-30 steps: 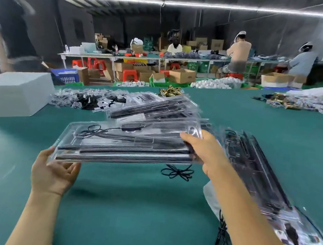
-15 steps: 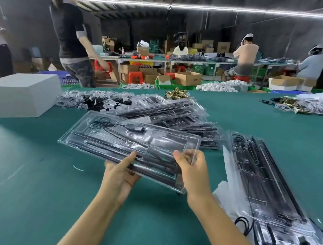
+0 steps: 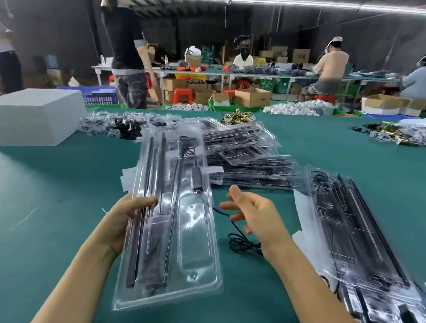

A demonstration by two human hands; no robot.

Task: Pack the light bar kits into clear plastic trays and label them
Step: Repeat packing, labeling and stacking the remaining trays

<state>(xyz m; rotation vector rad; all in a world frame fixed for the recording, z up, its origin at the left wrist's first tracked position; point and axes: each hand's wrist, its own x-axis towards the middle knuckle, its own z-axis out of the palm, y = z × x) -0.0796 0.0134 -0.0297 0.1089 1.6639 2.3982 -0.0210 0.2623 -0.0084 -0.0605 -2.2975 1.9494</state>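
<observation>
The left hand [image 3: 120, 219] has the grip: fingers curled over the left long edge of a clear tray [image 3: 173, 210], thumb side under it, holding the tray off the worktop [image 3: 23, 217] with its length running away from the person. Half a second ago both hands held this tray crosswise; now it has been swung lengthwise and the right hand [image 3: 255, 218] has let go, hanging just right of the tray with fingers loosely spread and nothing in them.

In the tray, right beside the grip, lie long black bars [image 3: 146, 206]; toward the far end sits a small black controller [image 3: 196, 178] with a coiled lead. The wide pocket nearest the person on the right side looks bare.

Under the freed hand, a loose black cable [image 3: 243, 244] lies on the worktop. My guess is that it belongs in that bare pocket, and that the right hand came off to fetch it; so this kit seems not quite packed, and I see no label on it.

Right of the grip, well apart, a stack of filled trays [image 3: 357, 248] lies on the worktop. Beyond the held tray's far end is a heap of more trays [image 3: 245, 154], then bagged black parts [image 3: 119, 124] and brass pieces [image 3: 236, 116]. Far left stands a white box [image 3: 28, 115]. Past the worktop, people work at a long bench [image 3: 272, 74].
</observation>
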